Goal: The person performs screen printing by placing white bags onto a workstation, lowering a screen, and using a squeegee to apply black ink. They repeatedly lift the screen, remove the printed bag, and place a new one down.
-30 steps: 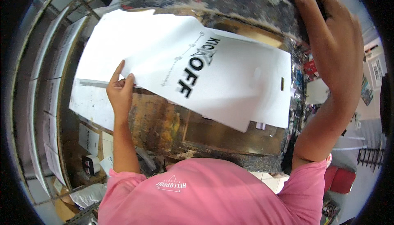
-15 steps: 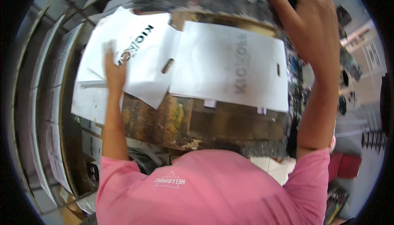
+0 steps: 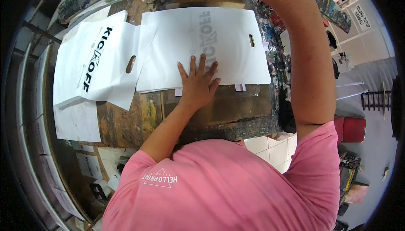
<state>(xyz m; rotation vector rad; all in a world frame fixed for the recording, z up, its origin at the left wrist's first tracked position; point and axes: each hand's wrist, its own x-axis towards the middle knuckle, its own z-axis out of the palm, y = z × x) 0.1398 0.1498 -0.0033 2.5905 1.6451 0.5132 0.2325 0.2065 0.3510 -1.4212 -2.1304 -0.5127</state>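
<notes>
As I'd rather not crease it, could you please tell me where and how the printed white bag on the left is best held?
Probably take the printed white bag by the strip right of its handle slot, coming from the near right: the slot is cut through, brown board showing in it, and the near corner juts over that board.

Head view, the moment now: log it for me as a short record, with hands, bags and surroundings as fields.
left hand: left hand flat on the right bag, fingers spread
right hand: out of view; right forearm runs up past the top edge
right bag: white, flat, lettering faint and reversed, handle slot at its right end
left bag: left bag white, bold dark lettering, handle slot toward the right bag
surface: paint-stained table
background: red chair at right
</notes>
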